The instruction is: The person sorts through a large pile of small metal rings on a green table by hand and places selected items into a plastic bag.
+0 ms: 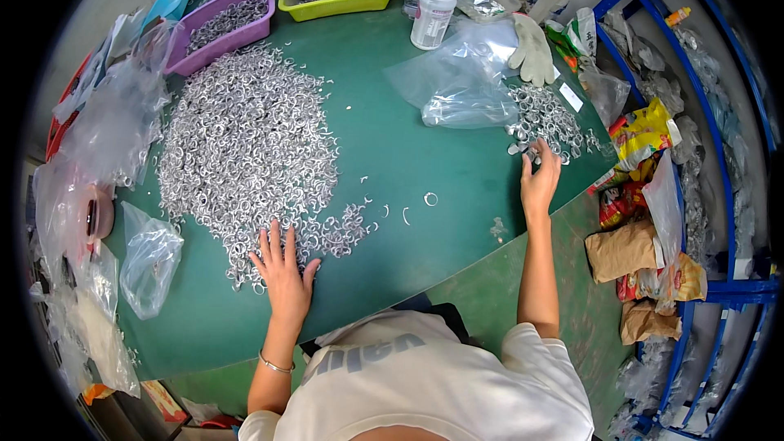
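Observation:
A broad heap of small silvery ring-like metal pieces (249,131) covers the left part of the green table (376,163). At the heap's near edge, my left hand (286,278) lies with its fingers spread, fingertips touching the pieces. Over on the right, a smaller pile of larger silvery rings (545,118) sits near the table's edge. My right hand (541,184) reaches to the near side of that pile, fingers bent, with a gap between thumb and fingers; nothing held is visible. Between my hands lie a single ring (430,199) and a thin curved piece (406,216).
A purple tray (268,24) of metal pieces and a yellow-green tray (339,6) stand at the back. Clear plastic bags (465,82), a white bottle (434,10) and a glove (532,51) lie back right. Another bag (149,265) is at left. Blue shelving (690,65) rises at right.

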Demonstrator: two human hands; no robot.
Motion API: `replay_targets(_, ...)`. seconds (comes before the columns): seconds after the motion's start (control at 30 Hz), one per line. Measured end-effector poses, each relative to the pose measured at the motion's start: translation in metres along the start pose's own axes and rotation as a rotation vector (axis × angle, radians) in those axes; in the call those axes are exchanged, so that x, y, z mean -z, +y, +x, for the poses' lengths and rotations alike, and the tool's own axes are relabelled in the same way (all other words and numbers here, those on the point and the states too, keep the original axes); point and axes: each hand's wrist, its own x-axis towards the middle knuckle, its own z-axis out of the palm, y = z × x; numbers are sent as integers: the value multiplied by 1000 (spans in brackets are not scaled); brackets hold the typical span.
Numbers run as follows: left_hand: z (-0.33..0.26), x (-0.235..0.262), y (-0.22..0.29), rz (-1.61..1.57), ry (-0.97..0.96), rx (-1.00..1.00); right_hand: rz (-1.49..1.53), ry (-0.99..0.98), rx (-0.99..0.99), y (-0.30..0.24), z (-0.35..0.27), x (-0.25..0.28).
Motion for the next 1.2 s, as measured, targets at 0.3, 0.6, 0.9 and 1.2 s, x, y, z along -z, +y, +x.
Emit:
replay_targets(0.3, -8, 5, 10, -89, -22, -108, -115, -168, 56, 11, 10, -10)
replay_targets(0.6, -3, 15, 21, -274, 139, -42, 174, -120, -36, 17, 33, -1)
replay_targets(0.9, 4, 8, 35, -234, 116, -80, 73, -198, -32, 21, 44, -26)
replay_targets(1.2, 10, 9, 41, -337, 114, -107, 301, -297, -159, 20, 37, -3)
